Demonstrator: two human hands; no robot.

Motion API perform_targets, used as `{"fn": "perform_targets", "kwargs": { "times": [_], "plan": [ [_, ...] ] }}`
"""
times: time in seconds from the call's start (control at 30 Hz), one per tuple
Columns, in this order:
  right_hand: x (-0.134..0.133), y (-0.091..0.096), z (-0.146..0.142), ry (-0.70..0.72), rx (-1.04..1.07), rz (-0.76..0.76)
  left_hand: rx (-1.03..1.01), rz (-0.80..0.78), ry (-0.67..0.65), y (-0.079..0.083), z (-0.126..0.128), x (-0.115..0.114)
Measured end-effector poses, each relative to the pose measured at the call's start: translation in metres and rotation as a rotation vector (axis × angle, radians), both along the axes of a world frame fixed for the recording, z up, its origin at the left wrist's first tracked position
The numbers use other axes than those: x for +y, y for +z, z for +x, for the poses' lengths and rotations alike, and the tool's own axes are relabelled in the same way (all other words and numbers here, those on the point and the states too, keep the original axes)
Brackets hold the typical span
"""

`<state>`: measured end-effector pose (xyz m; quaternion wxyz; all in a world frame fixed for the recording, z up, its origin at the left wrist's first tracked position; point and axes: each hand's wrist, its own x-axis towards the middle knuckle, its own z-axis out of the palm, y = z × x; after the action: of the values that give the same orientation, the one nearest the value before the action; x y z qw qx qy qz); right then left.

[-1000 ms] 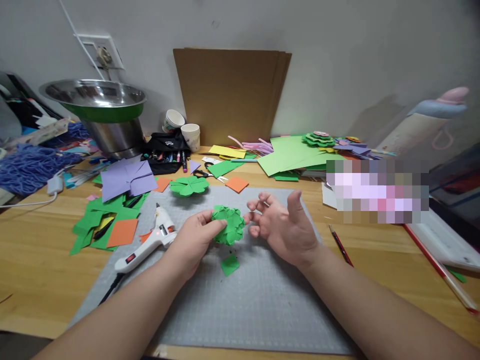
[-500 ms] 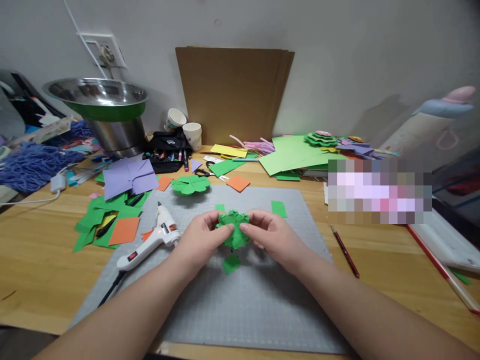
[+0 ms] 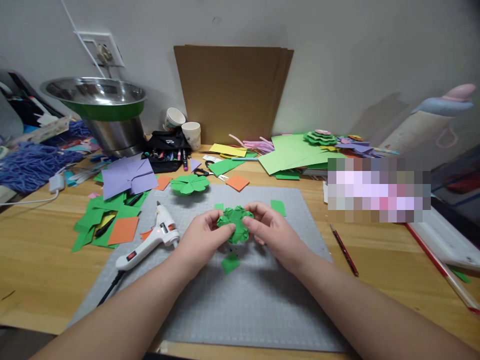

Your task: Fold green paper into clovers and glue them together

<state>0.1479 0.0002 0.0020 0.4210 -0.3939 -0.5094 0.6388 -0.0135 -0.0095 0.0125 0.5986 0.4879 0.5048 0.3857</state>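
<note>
The glue gun (image 3: 150,241) lies set down at left. Both hands, left hand (image 3: 200,239) and right hand (image 3: 273,232), pinch the layered green paper flower (image 3: 235,223) above the grey mat (image 3: 240,305); it looks mostly assembled, though 3 green scraps (image 3: 230,263) lie loose.

"What sort of place was that?"

"A craft corner at home, I'd say. My wooden desk (image 3: 33,270) was pushed against a plain wall, with a cutting mat (image 3: 240,305) in front of me and a glue gun (image 3: 150,240) on it."

"What else showed it?"

"Paper scraps (image 3: 105,222) lay all over, cardboard (image 3: 232,92) leaned on the wall, markers (image 3: 168,156) sat by two cups (image 3: 185,127), and a steel bowl (image 3: 95,97) and blue yarn (image 3: 26,167) crowded the left side."
</note>
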Motion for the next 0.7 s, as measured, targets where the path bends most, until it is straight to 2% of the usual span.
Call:
{"fn": "perform_targets", "kwargs": {
  "times": [0.13,0.33,0.53,0.6,0.7],
  "plan": [
    [0.0,-0.002,-0.001,0.065,-0.065,0.02,-0.019,0.011,0.034,-0.002,0.0,-0.001],
    [0.0,-0.006,-0.001,0.021,-0.052,-0.013,-0.048,0.028,0.046,-0.008,0.002,0.001],
    [0.0,-0.003,-0.001,0.153,-0.097,0.016,0.025,0.062,0.006,-0.01,0.001,0.001],
    [-0.001,-0.002,-0.001,0.133,-0.122,0.009,0.029,0.08,0.008,-0.009,0.002,0.001],
    [-0.002,-0.002,-0.003,0.054,-0.101,-0.022,-0.068,0.052,0.098,-0.007,0.003,0.0]
  ]
}}
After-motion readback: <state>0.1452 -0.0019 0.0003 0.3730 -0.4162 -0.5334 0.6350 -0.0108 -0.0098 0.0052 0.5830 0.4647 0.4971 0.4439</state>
